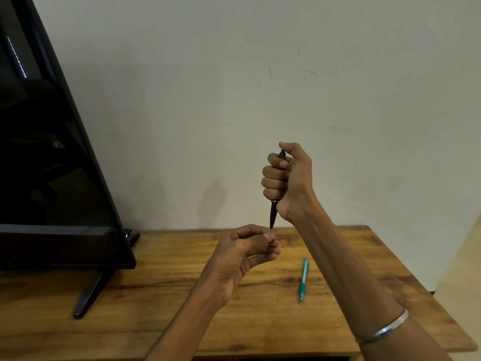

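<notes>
My right hand [285, 178] is raised above the wooden table [156, 295] and grips a black pen [273, 213] in a fist, thumb at its top end, tip pointing down. Just below the tip, my left hand [244, 252] has its thumb and forefinger pressed together, as if pinching something very small; what lies between them is too small to tell. A teal pen [303, 280] lies flat on the table to the right of my left hand, tip toward me.
A black flat screen [52, 157] on a metal foot [87, 295] stands on the table's left side. A pale wall [260, 87] rises right behind the table. The table's right edge drops off near my right forearm, which wears a metal bangle [385, 328].
</notes>
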